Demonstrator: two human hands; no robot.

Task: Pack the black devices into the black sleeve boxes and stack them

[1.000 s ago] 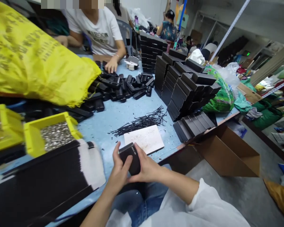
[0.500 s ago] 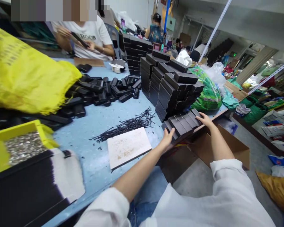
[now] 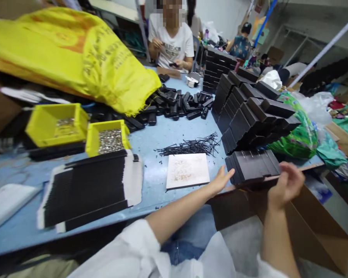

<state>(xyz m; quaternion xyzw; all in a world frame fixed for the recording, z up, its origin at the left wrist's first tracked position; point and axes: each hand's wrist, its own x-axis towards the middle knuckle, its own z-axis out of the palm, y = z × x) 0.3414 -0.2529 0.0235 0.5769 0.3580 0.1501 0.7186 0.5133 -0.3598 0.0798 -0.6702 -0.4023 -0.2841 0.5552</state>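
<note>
**Row of black boxes squared up at the worktop's edge**

A low row of black boxes (image 3: 253, 166) is bracketed between two bare hands at the near right edge of the blue worktop (image 3: 150, 143). The left hand (image 3: 220, 180) is laid open, fingers spread, with its fingertips at the row's left end; the right hand (image 3: 288, 184) is loosely curled at the right end, and nothing is pinched in either grip. The step in hand is judged to be the gathering and aligning of the row. For the next move, even pressure from both ends would be called for, so that the boxes stay together beside the open cardboard carton (image 3: 313, 227) below.

Behind the row a tall stack of black boxes (image 3: 249, 112) is seen, with a white tile (image 3: 187, 170) and a scatter of thin black sticks (image 3: 191, 146) to the left.

Compared with half a second earlier, the right hand is now curled back from the row's far corner, the left hand is opened flatter, and the view is swung left, so that two yellow bins (image 3: 84, 131) are shown.
</note>
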